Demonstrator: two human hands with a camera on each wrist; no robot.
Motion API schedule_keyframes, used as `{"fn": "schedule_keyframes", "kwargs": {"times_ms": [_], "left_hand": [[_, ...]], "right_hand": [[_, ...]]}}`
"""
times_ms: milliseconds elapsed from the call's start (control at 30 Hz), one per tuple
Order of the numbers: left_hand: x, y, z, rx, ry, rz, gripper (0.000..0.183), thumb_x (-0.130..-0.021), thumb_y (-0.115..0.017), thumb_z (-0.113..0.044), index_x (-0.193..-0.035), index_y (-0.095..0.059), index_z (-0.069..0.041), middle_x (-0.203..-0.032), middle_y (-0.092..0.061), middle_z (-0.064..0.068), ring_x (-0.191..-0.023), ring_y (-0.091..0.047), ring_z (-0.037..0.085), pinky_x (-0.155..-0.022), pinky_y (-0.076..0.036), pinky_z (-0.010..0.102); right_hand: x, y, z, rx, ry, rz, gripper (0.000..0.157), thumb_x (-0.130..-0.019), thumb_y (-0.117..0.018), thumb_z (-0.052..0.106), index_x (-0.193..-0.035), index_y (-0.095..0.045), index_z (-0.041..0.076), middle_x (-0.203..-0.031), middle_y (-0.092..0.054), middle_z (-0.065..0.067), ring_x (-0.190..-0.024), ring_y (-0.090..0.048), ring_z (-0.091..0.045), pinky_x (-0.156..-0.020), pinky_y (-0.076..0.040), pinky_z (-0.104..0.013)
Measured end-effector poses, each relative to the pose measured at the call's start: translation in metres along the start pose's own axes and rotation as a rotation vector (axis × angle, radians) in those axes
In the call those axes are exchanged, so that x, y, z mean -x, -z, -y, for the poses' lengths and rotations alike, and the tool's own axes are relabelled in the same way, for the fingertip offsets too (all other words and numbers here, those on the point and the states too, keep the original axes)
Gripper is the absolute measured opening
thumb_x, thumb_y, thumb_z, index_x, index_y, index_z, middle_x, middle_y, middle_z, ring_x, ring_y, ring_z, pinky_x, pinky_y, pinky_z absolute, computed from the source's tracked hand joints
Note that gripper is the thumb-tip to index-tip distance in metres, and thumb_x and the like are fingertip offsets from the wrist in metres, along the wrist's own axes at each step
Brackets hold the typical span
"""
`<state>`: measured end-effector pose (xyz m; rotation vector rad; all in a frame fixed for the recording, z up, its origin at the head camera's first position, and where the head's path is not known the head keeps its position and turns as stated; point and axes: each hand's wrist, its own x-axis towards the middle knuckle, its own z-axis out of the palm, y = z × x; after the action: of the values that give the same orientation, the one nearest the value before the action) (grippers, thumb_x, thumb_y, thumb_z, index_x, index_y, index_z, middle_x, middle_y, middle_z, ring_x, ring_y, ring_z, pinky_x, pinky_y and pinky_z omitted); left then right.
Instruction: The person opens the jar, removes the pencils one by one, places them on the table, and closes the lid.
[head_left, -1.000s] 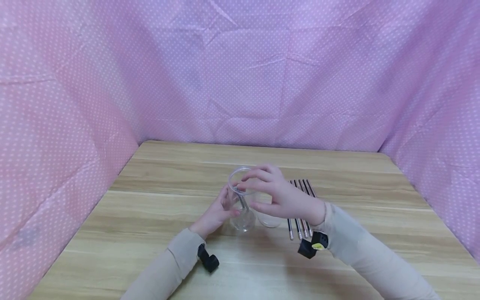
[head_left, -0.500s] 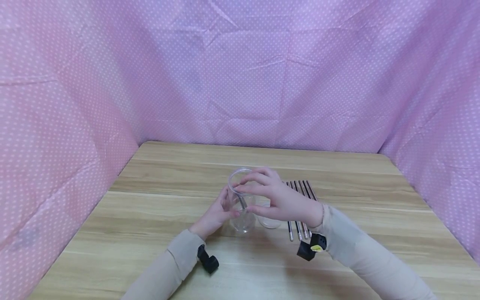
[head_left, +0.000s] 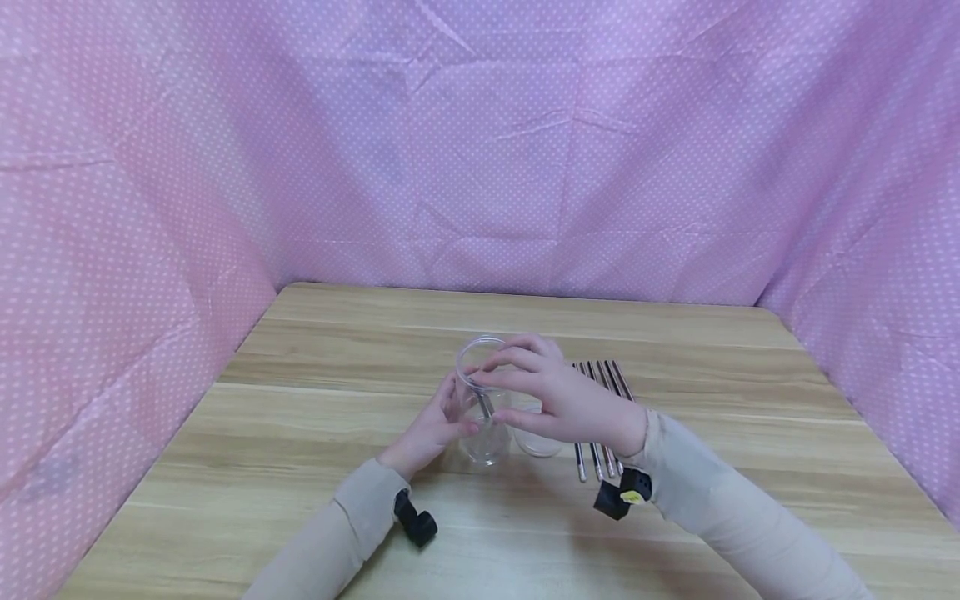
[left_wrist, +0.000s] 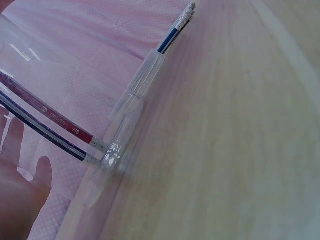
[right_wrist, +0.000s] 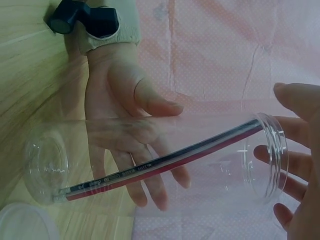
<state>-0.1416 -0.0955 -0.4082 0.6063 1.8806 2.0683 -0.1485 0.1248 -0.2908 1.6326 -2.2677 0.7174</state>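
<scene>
Jar (head_left: 486,446): upright, inside desk's (head_left: 337,342) edges, pencils (right_wrist: 165,164) leaning within
Left hand (head_left: 431,429): clasps jar, likely steadying it
Right hand (head_left: 558,396): fingers parted at rim (right_wrist: 278,150), perhaps tending pencils

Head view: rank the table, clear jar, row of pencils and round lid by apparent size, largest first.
1. Table
2. Clear jar and row of pencils: too alike to rank; the right hand partly hides both
3. Round lid, partly hidden too
</scene>
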Motion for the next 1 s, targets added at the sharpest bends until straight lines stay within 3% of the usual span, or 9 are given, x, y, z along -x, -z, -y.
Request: {"fn": "schedule_keyframes", "kwargs": {"times_ms": [200,400,700,1000], "left_hand": [[-0.002,-0.001,0.000,0.022,-0.036,0.011,0.083,-0.084,-0.060,0.004,-0.148,-0.009,-0.004,-0.156,-0.021,0.017,-0.143,-0.018,0.037,-0.116,-0.007,0.057],[-0.003,-0.001,0.002,0.022,-0.047,0.021,0.081,-0.084,-0.060,0.004,-0.148,-0.011,-0.005,-0.156,-0.021,0.017,-0.143,-0.019,0.037,-0.117,-0.009,0.056],[-0.002,-0.002,-0.002,0.022,-0.016,0.015,0.083,-0.084,-0.058,0.006,-0.149,-0.008,-0.004,-0.155,-0.021,0.019,-0.143,-0.019,0.038,-0.116,-0.009,0.057],[-0.001,-0.001,-0.002,0.021,-0.034,0.015,0.083,-0.084,-0.061,0.002,-0.149,-0.010,-0.006,-0.156,-0.021,0.017,-0.143,-0.018,0.038,-0.115,-0.012,0.058]], "right_hand": [[0.000,0.001,-0.005,0.018,0.013,-0.063,0.030,-0.092,-0.058,0.027,-0.116,-0.065,0.010,-0.119,-0.062,-0.008,-0.119,-0.046,-0.030,-0.101,-0.035,-0.049],[-0.008,0.004,-0.007,0.023,-0.030,-0.092,0.027,-0.086,-0.065,0.016,-0.111,-0.067,0.006,-0.113,-0.065,-0.007,-0.112,-0.049,-0.027,-0.096,-0.040,-0.045],[-0.025,0.009,-0.011,0.020,-0.086,-0.050,0.014,-0.085,-0.067,0.012,-0.097,-0.066,0.006,-0.096,-0.068,-0.004,-0.103,-0.053,-0.025,-0.092,-0.042,-0.042],[-0.037,0.012,-0.013,0.076,-0.146,0.027,0.014,-0.080,-0.073,0.010,-0.092,-0.065,0.009,-0.092,-0.068,0.000,-0.103,-0.055,-0.026,-0.088,-0.044,-0.045]]}}
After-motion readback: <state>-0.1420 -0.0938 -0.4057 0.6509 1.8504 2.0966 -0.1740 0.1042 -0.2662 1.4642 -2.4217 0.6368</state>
